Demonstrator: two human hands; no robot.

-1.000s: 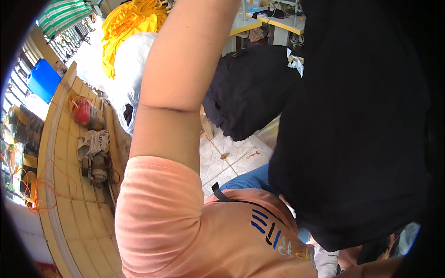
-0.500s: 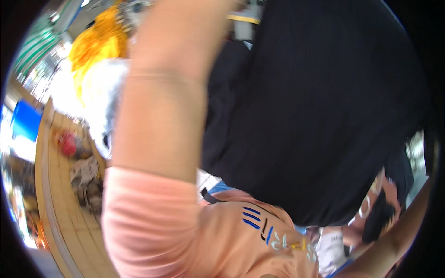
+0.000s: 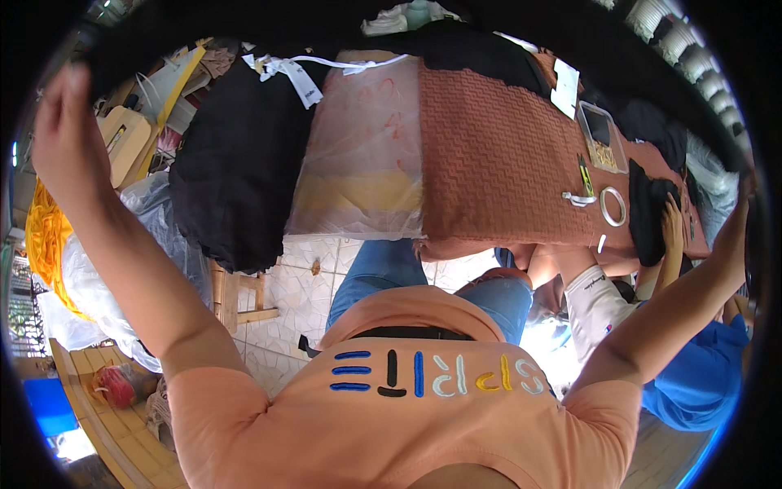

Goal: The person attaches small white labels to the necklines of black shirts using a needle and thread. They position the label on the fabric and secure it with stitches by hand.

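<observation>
My arms are spread wide. At the upper left, my left hand (image 3: pixel 69 122) is raised with its fingers pinched on the edge of a black cloth (image 3: pixel 244 23). That cloth stretches in a dark band across the top of the view, over the far side of the table. Its right end comes down to my right hand (image 3: pixel 744 175) at the right rim, which appears closed on it, though darkness hides most of the fingers. Below the band, a dark pile of black fabric (image 3: pixel 236 163) hangs over the table's left end, with white tags and a white strap (image 3: pixel 350 63) near its top.
A brown textured cover (image 3: pixel 497 155) and a clear plastic sheet (image 3: pixel 358 155) lie on the table. Towards the right are a clear box (image 3: pixel 603 138), a yellow cutter (image 3: pixel 585 175) and a tape roll (image 3: pixel 612 206). A co-worker's hand (image 3: pixel 673 228) touches black cloth there. Plastic-wrapped bundles (image 3: pixel 98 269) stand left.
The black cloth that hung large before me, on the right, has risen to the top of the view. My left arm has swung out leftward, and the table has come into sight.
</observation>
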